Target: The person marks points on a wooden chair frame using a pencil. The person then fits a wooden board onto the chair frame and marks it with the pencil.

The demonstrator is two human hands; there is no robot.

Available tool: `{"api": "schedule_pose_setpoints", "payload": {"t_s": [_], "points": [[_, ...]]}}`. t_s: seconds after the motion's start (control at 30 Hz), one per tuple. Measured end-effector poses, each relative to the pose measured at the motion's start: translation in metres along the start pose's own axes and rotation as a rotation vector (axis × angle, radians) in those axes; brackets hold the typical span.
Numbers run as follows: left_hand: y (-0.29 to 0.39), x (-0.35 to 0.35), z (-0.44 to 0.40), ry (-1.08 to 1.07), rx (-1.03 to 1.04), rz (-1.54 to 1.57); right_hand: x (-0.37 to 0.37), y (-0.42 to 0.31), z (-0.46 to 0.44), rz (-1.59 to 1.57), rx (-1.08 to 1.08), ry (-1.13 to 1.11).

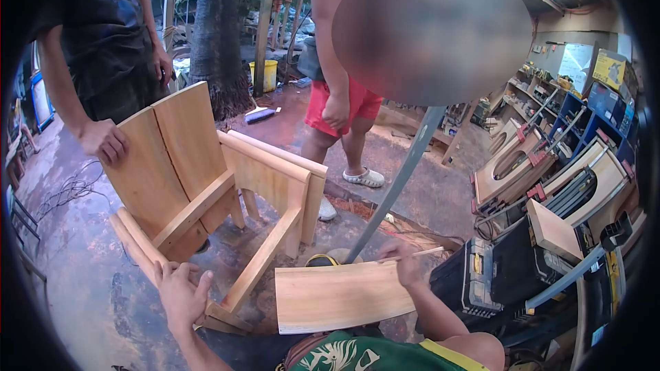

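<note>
A light wooden armchair frame (168,158) stands on the floor at the left, with a slatted back and bare seat rails. My left hand (184,297) rests at the front end of its near armrest (134,244), thumb and fingers apart. Across my lap lies a flat wooden board (337,299), its grain running lengthwise. Above the board's far edge, my right hand (407,266) is closed on a thin light stick (430,253); its exact kind is unclear.
A co-worker's hand (104,142) holds the chair back's top. Another person in red shorts (349,106) stands beyond. A grey metal post (395,192) rises behind the board. Black toolboxes (474,278) and clamped wooden panels (512,168) stand at right.
</note>
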State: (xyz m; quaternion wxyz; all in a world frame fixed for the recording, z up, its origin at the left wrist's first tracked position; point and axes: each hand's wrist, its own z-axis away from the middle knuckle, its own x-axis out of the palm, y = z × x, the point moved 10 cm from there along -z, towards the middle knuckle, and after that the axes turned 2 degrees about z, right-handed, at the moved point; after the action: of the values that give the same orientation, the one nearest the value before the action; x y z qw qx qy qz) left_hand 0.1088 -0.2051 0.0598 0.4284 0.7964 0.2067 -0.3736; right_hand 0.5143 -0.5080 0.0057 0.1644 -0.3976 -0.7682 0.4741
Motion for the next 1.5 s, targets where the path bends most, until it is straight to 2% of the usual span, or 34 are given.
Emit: {"api": "schedule_pose_setpoints", "payload": {"t_s": [0.07,0.27,0.43,0.53,0.6,0.67,0.73,0.8,0.87,1.03,1.13,1.23,1.33,1.5], "points": [[-0.001,0.0,0.002,0.007,0.009,0.003,0.027,0.035,0.014,-0.169,0.169,-0.158],[-0.001,0.0,0.002,0.006,0.029,-0.013,0.105,0.06,0.038,-0.38,0.409,-0.367],[-0.003,0.003,0.001,0.051,0.108,-0.041,0.143,0.043,0.025,-0.475,0.445,-0.504],[-0.005,0.002,-0.001,0.01,0.057,-0.02,0.167,0.043,0.016,-0.494,0.498,-0.55],[-0.01,0.007,-0.002,-0.007,0.092,-0.067,0.21,0.022,0.005,-0.567,0.432,-0.758],[-0.008,0.008,-0.003,0.002,0.085,-0.042,0.242,0.025,0.001,-0.554,0.421,-0.845],[-0.008,0.01,-0.002,-0.012,0.077,-0.045,0.281,0.022,-0.007,-0.414,0.333,-0.968],[-0.011,0.006,-0.004,0.001,0.073,-0.042,0.331,0.023,-0.008,-0.418,0.441,-1.016],[-0.013,0.009,-0.008,-0.021,0.068,-0.026,0.375,0.01,-0.022,-0.253,0.193,-1.151],[-0.017,0.013,-0.012,-0.058,0.0,0.033,0.475,0.045,-0.004,-0.306,0.113,-1.31],[-0.022,0.014,-0.013,-0.073,-0.047,0.031,0.498,0.052,0.001,-0.358,0.195,-1.346],[-0.024,0.014,-0.014,-0.052,-0.05,0.057,0.509,0.083,0.014,-0.253,0.426,-1.42],[-0.031,0.016,-0.015,-0.055,-0.111,0.1,0.507,0.091,0.02,-0.323,0.536,-1.419],[-0.033,0.017,-0.015,-0.056,-0.121,0.08,0.516,0.095,0.029,-0.421,0.528,-1.47]]}}
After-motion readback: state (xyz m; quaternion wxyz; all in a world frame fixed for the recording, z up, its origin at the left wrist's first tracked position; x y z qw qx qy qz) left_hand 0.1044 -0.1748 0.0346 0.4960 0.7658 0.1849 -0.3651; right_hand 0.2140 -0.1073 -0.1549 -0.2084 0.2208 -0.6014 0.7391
